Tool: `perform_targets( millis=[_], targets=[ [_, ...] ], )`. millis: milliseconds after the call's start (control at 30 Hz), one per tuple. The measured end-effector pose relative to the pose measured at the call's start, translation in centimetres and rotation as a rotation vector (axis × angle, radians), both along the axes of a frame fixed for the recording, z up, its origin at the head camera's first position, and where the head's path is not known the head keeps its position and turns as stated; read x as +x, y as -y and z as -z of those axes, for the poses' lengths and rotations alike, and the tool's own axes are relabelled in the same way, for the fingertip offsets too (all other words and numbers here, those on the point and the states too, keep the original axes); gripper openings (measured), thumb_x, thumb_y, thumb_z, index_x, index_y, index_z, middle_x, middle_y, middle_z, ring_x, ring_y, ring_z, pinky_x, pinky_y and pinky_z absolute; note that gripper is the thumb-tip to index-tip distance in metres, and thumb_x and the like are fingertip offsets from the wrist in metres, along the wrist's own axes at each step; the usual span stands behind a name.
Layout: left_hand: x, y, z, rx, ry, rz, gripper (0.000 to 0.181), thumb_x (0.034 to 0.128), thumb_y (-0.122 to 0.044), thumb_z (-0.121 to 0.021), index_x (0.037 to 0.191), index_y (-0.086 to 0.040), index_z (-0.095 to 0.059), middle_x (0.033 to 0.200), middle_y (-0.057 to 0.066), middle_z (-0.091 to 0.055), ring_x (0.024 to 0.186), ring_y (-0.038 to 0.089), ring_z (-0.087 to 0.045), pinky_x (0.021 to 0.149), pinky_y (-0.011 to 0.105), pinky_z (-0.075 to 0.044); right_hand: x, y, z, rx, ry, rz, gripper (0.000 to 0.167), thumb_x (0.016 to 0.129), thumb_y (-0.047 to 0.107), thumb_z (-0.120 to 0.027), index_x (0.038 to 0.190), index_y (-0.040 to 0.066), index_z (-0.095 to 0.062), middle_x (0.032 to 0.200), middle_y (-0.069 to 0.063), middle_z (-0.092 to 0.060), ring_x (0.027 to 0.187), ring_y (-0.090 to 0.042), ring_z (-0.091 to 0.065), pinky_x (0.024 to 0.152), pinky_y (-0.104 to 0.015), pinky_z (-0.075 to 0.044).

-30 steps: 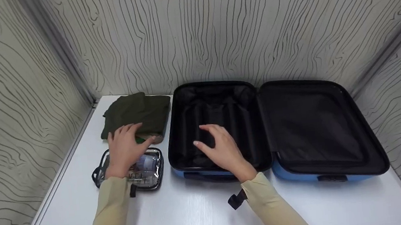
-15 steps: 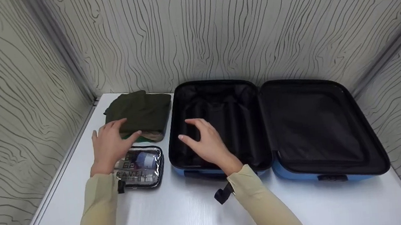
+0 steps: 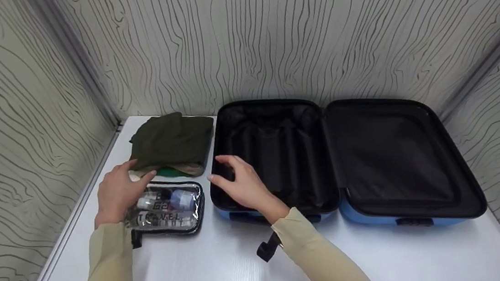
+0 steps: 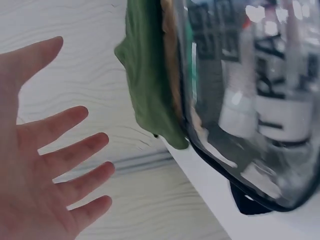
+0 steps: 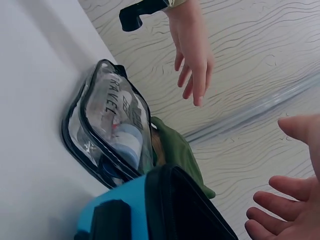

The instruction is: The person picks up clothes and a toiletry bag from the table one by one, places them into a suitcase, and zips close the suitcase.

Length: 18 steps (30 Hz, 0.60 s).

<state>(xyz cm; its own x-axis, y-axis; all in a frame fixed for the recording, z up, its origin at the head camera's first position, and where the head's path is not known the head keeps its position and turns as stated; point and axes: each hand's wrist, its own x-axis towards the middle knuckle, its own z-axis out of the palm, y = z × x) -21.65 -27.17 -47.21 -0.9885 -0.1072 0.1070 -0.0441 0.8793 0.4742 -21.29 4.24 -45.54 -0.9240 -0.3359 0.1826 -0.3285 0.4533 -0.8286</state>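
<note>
The left hand (image 3: 116,191) hovers over the left end of a clear, black-edged travel pouch (image 3: 166,219), fingers spread and holding nothing. Bottles show through the pouch in the left wrist view, where the hand (image 4: 45,165) appears apart from it. Above the left edge of an opened suitcase (image 3: 274,156) is the right hand (image 3: 246,184), its thumb and fingers parted around nothing. Folded dark green clothing (image 3: 174,138) lies behind the pouch, with brown and brighter green layers under it. The right wrist view shows the right hand (image 5: 290,200) with its fingers extended.
The suitcase's other half (image 3: 389,159) lies open at the right, with a blue shell and black lining. Patterned panels (image 3: 231,36) enclose the white table (image 3: 226,271) at the back and both sides. A black strap hangs at each wrist.
Both hands have moved left, uncovering more of the pouch. The right hand has gone from over the suitcase's interior to its left edge. Clothing, pouch and suitcase stay in place.
</note>
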Motion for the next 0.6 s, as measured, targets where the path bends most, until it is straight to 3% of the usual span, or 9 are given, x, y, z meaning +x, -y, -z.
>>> perform_targets(
  millis=[100,300,433,600],
  targets=[
    [0.3,0.7,0.8,0.03,0.092,-0.038,0.074,0.1014,-0.048,-0.056,0.144,0.011,-0.046,0.132,0.038,-0.054,0.109,0.053,-0.058,0.086,0.064,-0.048,0.3,0.6,0.4,-0.005,0.014,-0.019,0.054,0.096,0.035,-0.07,0.14,0.006,-0.058,0.137,-0.006,-0.059,0.126,-0.022,-0.054,0.104,-0.037,-0.043],
    [0.8,1.8,2.8,0.079,0.265,-0.139,0.054,0.1052,-0.024,-0.041,0.138,0.019,-0.043,0.127,0.043,-0.052,0.111,0.054,-0.057,0.088,0.061,-0.049,1.0,1.9,0.9,0.016,0.075,-0.054,0.059,0.096,0.04,-0.068,0.144,0.008,-0.055,0.139,-0.007,-0.057,0.124,-0.024,-0.055,0.103,-0.037,-0.044],
    [1.1,2.5,3.9,0.091,0.317,-0.16,0.047,0.1026,-0.017,-0.037,0.13,0.02,-0.05,0.122,0.042,-0.055,0.108,0.054,-0.058,0.086,0.061,-0.05,1.5,2.9,1.3,-0.036,0.134,-0.072,0.061,0.096,0.039,-0.068,0.146,0.007,-0.052,0.14,-0.008,-0.056,0.125,-0.026,-0.055,0.103,-0.038,-0.044],
    [1.2,2.9,4.8,0.101,0.32,-0.165,0.045,0.1024,-0.016,-0.039,0.127,0.016,-0.057,0.121,0.038,-0.059,0.107,0.052,-0.06,0.085,0.06,-0.05,2.2,4.4,1.9,-0.083,0.187,-0.101,0.067,0.096,0.037,-0.069,0.149,0.003,-0.047,0.143,-0.012,-0.052,0.129,-0.03,-0.053,0.106,-0.038,-0.043]
  ],
)
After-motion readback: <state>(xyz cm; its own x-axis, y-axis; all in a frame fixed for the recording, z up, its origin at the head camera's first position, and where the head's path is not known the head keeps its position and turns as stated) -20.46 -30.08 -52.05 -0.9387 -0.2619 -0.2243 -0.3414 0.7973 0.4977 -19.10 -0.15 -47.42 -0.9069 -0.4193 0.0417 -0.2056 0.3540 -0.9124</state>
